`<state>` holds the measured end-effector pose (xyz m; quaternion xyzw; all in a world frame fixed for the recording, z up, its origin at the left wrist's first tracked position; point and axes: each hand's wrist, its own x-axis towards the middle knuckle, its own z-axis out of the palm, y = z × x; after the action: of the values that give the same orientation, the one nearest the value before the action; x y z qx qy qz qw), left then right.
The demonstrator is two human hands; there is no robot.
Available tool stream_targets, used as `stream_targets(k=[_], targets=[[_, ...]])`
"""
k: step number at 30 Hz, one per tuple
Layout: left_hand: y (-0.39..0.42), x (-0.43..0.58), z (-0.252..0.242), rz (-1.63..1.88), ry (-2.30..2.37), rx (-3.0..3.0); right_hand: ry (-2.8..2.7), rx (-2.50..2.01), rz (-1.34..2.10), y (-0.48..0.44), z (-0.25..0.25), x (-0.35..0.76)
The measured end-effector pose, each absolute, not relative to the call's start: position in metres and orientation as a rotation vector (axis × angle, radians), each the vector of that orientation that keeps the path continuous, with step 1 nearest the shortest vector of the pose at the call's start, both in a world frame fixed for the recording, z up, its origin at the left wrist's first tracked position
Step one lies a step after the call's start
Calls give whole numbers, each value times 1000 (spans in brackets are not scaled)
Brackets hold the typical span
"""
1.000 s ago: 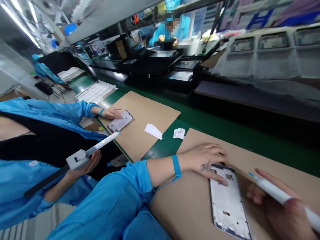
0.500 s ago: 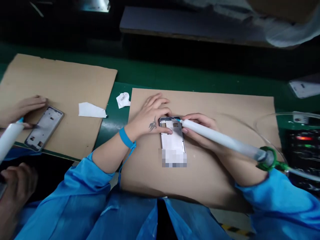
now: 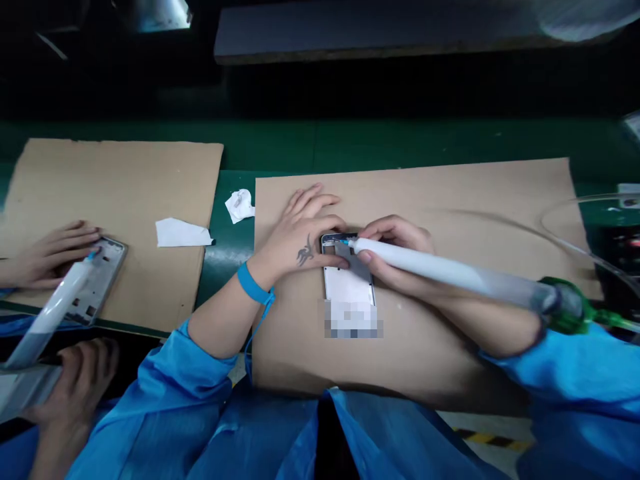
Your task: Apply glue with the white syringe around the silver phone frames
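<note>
A silver phone frame (image 3: 345,287) with dark edges lies on the brown cardboard sheet (image 3: 480,207); its lower end is blurred out. My left hand (image 3: 297,247), a blue wrist strap (image 3: 253,283) on its wrist, grips the frame's upper part between thumb and index finger. The other fingers spread over the cardboard. In my right hand (image 3: 397,230) is a white dispensing syringe (image 3: 445,272), tilted, its blue tip at the frame's top edge. Whether the tip touches cannot be made out. A green cap (image 3: 567,307) with an air tube closes the syringe's back end.
To the left, a co-worker's hand (image 3: 65,250) rests by another phone frame (image 3: 105,280), with a second syringe (image 3: 55,307) over it. White paper scraps (image 3: 183,233) lie between the two workplaces. A dark device (image 3: 623,247) stands at the right edge, near the looping clear tube.
My syringe's tip has shifted left along the frame's top edge. The camera view has turned slightly. The co-worker's syringe has come over their frame.
</note>
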<state>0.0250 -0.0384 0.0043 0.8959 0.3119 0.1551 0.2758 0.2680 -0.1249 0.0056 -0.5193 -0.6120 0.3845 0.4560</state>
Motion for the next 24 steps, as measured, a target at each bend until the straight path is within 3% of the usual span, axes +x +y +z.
stream_targets(k=[24], targets=[[-38, 27, 2, 477, 812, 2396, -1612, -1399, 871, -116, 5, 276]])
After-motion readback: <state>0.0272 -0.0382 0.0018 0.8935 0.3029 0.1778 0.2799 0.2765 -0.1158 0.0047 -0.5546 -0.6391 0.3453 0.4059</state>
